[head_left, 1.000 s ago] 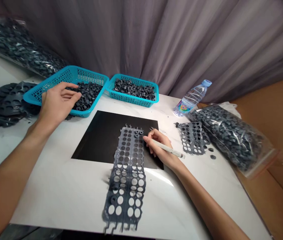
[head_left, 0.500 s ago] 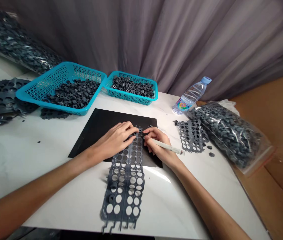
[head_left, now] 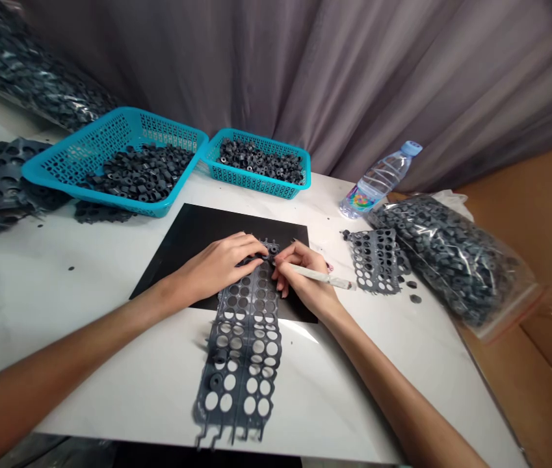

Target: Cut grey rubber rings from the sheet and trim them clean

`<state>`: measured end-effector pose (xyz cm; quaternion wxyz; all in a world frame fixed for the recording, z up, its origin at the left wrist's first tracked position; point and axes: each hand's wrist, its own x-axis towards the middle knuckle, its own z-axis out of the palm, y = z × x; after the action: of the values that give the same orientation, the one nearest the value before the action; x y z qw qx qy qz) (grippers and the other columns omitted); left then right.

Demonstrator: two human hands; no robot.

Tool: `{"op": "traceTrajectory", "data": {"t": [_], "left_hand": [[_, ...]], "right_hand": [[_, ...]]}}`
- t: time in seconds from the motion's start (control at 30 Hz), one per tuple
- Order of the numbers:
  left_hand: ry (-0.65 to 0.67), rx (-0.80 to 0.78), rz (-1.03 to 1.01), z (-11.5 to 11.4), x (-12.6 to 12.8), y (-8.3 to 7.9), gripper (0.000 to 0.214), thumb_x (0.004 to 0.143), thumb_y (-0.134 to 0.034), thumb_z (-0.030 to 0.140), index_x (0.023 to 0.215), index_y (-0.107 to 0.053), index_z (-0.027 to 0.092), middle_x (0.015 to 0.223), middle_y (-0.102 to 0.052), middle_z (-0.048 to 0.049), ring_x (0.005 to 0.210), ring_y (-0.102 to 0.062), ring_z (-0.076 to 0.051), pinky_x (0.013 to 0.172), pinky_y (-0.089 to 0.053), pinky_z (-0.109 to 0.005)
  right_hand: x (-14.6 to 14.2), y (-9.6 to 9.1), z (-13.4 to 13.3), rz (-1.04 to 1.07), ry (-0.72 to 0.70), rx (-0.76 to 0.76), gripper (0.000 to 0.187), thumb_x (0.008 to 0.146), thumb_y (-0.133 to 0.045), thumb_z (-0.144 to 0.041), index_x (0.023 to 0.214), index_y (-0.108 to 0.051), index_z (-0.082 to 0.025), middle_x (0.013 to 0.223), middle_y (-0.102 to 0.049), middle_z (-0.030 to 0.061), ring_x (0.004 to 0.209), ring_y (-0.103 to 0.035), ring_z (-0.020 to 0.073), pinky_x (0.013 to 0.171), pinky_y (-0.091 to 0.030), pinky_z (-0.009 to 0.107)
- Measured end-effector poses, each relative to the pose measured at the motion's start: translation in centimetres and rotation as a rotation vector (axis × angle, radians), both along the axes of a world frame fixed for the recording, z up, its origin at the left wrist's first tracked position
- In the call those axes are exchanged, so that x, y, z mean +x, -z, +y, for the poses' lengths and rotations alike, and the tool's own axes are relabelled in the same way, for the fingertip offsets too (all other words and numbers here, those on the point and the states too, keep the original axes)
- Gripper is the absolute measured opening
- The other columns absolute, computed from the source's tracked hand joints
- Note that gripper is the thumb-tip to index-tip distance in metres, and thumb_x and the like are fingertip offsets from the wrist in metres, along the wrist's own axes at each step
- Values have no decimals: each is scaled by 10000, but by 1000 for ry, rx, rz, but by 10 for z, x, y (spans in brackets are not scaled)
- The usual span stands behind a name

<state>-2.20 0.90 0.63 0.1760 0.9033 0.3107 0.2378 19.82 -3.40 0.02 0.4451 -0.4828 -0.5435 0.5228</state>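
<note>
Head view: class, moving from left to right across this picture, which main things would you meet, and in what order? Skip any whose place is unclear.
Holed scrap heap → large basket → left hand → right hand → bottle → right-hand bag.

Dark grey sheet [head_left: 245,364], whitish pen-like tool [head_left: 322,276], black mat [head_left: 178,244]

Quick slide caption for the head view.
Left hand at a perforated sheet, near the right hand, which holds a pale pen-like tool.
</note>
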Motion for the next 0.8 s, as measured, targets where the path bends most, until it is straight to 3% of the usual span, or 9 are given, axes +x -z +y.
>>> {"op": "traceTrajectory", "data": {"t": [0.8], "left_hand": [[-10,-9,0,1,0,2,194,1069,-574,219,1234,-677,218,1230,-719,-58,1164,-662,-249,1044,-524,-423]], "right_hand": [[2,2,1,-28,-59,7,104,888,-672,-242,915,-576,-210,704,-687,-28,500,-613,106,437,-518,194]]}}
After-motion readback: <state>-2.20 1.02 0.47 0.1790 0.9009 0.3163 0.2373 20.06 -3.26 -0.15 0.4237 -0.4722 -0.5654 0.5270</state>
